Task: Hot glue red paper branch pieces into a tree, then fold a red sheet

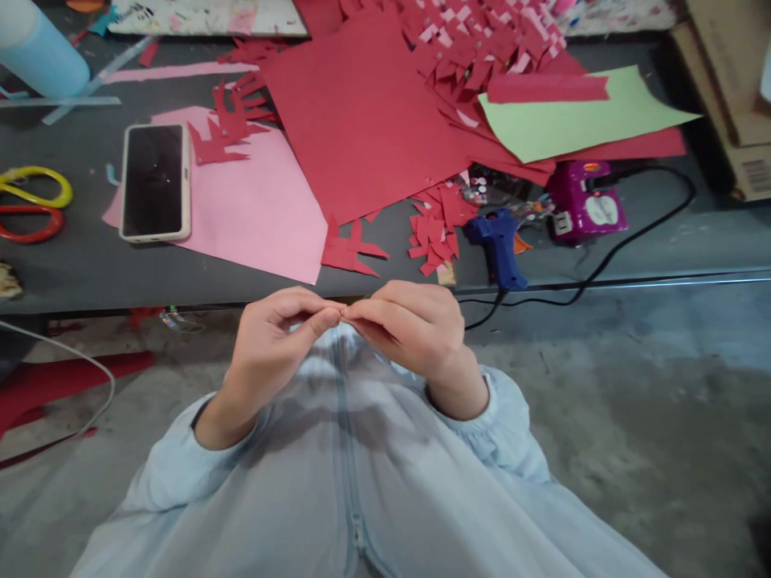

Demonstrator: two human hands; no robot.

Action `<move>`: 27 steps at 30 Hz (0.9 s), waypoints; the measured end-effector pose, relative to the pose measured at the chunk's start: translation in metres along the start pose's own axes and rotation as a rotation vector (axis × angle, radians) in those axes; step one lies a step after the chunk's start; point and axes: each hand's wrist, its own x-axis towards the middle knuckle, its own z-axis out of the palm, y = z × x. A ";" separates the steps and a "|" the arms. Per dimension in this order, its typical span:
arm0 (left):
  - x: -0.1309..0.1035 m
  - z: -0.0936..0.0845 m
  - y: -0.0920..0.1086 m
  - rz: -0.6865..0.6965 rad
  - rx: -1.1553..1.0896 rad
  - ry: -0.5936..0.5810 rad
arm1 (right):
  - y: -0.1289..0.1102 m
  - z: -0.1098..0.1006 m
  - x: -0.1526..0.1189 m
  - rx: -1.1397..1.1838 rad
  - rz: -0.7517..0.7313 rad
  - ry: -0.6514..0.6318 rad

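Observation:
My left hand (pixel 278 333) and my right hand (pixel 409 325) meet in front of my chest, just below the edge of the dark table (pixel 72 273). Their fingertips pinch together around something very small (pixel 343 313); what it is cannot be made out. Both hands hang over my light blue zipped top (pixel 355 466). Nearest on the table are a red paper cutout (pixel 349 250) and a heap of red paper scraps (pixel 434 225).
On the table lie a large red sheet (pixel 361 120), pink paper (pixel 259 201), a green sheet (pixel 578 116), a phone (pixel 155 181), a blue glue gun (pixel 499 245) with black cord, a purple device (pixel 584 201), scissors handles (pixel 33 201) and a blue bottle (pixel 36 44). Cardboard boxes (pixel 728 88) stand right.

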 end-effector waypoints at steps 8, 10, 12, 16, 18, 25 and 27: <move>0.000 0.004 -0.005 0.090 0.170 0.065 | 0.001 0.001 -0.003 0.011 0.009 -0.013; -0.001 0.006 -0.006 0.097 0.186 0.075 | 0.001 0.001 -0.003 0.009 0.013 -0.011; -0.001 0.007 -0.005 0.112 0.185 0.076 | 0.001 0.001 -0.004 0.010 0.010 0.007; -0.001 0.010 -0.003 0.139 0.167 0.069 | 0.001 0.001 -0.005 0.027 0.015 0.039; -0.001 0.010 -0.003 0.146 0.173 0.075 | 0.001 0.000 -0.006 0.039 0.030 0.032; -0.002 0.013 -0.003 0.131 0.198 0.070 | 0.000 -0.001 -0.006 0.025 0.062 -0.017; -0.001 0.013 -0.004 0.133 0.199 0.069 | 0.000 -0.002 -0.006 0.012 0.064 -0.020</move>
